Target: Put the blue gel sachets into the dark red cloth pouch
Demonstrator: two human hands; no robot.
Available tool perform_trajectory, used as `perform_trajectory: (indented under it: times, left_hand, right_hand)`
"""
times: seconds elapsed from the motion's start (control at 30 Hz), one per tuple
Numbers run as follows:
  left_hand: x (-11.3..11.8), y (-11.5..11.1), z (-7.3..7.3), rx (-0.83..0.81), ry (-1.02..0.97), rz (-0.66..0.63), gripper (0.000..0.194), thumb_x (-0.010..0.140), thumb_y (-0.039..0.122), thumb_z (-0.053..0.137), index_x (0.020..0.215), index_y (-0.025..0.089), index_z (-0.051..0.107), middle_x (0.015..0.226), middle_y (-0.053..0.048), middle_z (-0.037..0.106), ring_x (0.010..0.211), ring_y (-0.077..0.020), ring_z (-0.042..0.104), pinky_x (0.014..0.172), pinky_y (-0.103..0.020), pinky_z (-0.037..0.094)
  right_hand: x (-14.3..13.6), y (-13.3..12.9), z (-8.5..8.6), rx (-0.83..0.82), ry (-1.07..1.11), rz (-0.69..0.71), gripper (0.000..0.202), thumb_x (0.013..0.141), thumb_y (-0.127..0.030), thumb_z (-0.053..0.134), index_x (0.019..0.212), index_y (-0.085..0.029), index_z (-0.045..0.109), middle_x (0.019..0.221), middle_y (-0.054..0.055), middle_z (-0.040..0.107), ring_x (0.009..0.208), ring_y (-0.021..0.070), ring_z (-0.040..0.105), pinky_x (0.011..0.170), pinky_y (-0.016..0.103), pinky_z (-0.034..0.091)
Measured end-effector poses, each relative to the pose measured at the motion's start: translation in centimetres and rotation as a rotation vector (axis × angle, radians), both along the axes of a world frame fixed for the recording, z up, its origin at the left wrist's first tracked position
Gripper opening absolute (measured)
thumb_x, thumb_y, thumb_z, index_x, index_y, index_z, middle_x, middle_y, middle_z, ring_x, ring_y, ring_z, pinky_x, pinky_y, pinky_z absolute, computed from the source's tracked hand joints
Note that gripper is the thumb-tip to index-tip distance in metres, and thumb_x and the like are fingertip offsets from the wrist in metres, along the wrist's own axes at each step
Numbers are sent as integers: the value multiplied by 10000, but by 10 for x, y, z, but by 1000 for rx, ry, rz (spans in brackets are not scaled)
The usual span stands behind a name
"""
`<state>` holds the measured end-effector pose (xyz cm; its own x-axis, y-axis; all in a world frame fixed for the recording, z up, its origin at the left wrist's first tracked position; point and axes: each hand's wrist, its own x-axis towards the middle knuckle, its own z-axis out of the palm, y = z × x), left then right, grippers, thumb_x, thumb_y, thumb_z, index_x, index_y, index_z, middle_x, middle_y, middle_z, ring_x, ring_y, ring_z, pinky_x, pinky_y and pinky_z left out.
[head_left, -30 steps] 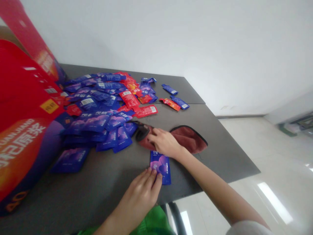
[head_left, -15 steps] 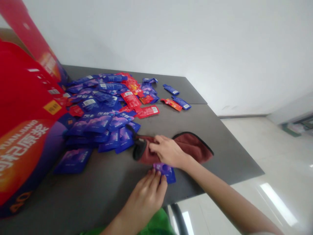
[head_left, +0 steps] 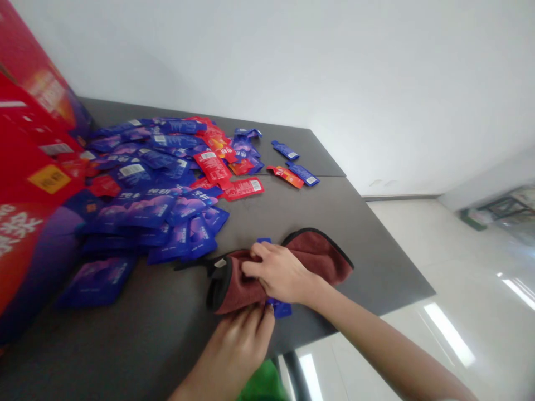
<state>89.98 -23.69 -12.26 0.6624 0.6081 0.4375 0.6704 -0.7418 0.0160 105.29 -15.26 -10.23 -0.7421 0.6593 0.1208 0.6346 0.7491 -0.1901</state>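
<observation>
My right hand (head_left: 284, 272) is closed on a brown cloth (head_left: 246, 287) with black edging, bunched under its fingers on the grey table. The cloth lies over a blue sachet (head_left: 281, 309); only its lower corner and a bit of its top edge show. Close in front, my left hand (head_left: 246, 340) has its fingers together at the sachet's left side, fingertips partly hidden by the cloth's edge, holding the sachet against the table. A free flap of the cloth spreads out to the right of my right wrist.
A large pile of blue sachets (head_left: 146, 209) and red sachets (head_left: 213, 167) covers the table's left and back. Several single sachets lie farther right, one of them orange-red (head_left: 286, 176). Red and purple boxes (head_left: 37, 223) stand at the left. A white wall (head_left: 334, 67) rises behind.
My right hand has brought the cloth's left part down and toward me, over the sachet that lay uncovered before. My left hand remains at the sachet. The view has shifted slightly right.
</observation>
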Motion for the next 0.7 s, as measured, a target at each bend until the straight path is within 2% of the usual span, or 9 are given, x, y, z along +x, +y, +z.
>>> perform_trajectory:
  times: [0.1,0.17,0.2,0.27,0.37,0.43,0.5,0.6,0.7]
  left_hand:
    - [2,5,0,38,-56,-54,365,812,12,295,944,106,622,922,-118,709,856,-213,674,732,-301,547]
    - [4,7,-1,9,-48,-48,326,810,19,333,920,108,627,908,-116,713,851,-217,677,753,-313,550]
    - [5,7,-2,-14,-46,-33,299,805,23,363,914,109,628,902,-113,714,846,-216,678,759,-316,552]
    - [7,5,-5,-49,-56,-6,249,791,35,426,913,110,630,905,-109,714,852,-214,676,772,-315,551]
    - [7,-1,-8,-61,-4,31,259,762,34,482,958,122,625,931,-108,706,846,-204,672,761,-297,548]
    - [8,-4,-7,-56,88,93,312,761,26,478,1022,141,606,894,-97,702,784,-194,671,725,-297,546]
    - [8,-4,-5,-59,143,107,320,764,21,464,1030,143,596,816,-74,691,708,-177,660,674,-280,538]
    - [9,0,0,-72,88,-10,298,751,11,461,994,119,595,853,-85,696,771,-181,666,704,-268,536]
    - [9,6,0,-64,43,-54,294,760,0,455,1002,106,583,965,-127,694,889,-213,662,775,-302,536]
  right_hand:
    - [8,56,-9,50,-35,-207,199,885,-224,400,1003,-244,558,891,32,497,747,149,455,641,260,328]
    - [13,82,-3,78,-10,-376,207,904,-247,377,1023,-223,545,902,41,511,748,157,466,623,260,321]
    - [13,86,3,92,23,-417,208,913,-250,362,1012,-210,540,906,44,515,750,158,468,626,259,323]
    - [13,74,20,113,135,-391,225,933,-250,317,948,-187,532,888,43,512,746,148,464,654,256,334]
    - [8,20,39,73,277,-207,276,945,-253,273,829,-177,512,843,34,479,736,130,447,680,249,344]
    - [7,-12,38,22,204,-55,232,916,-205,321,812,-197,528,843,25,466,725,127,431,650,246,328]
    - [7,-23,25,-7,78,16,166,884,-200,386,839,-216,546,831,19,460,705,129,416,634,248,319]
    - [11,6,2,-1,-55,-69,157,883,-226,407,939,-238,552,885,26,481,722,136,437,640,253,327]
    - [22,54,-3,41,-97,-287,208,919,-281,359,994,-231,546,942,42,505,767,149,481,640,257,337]
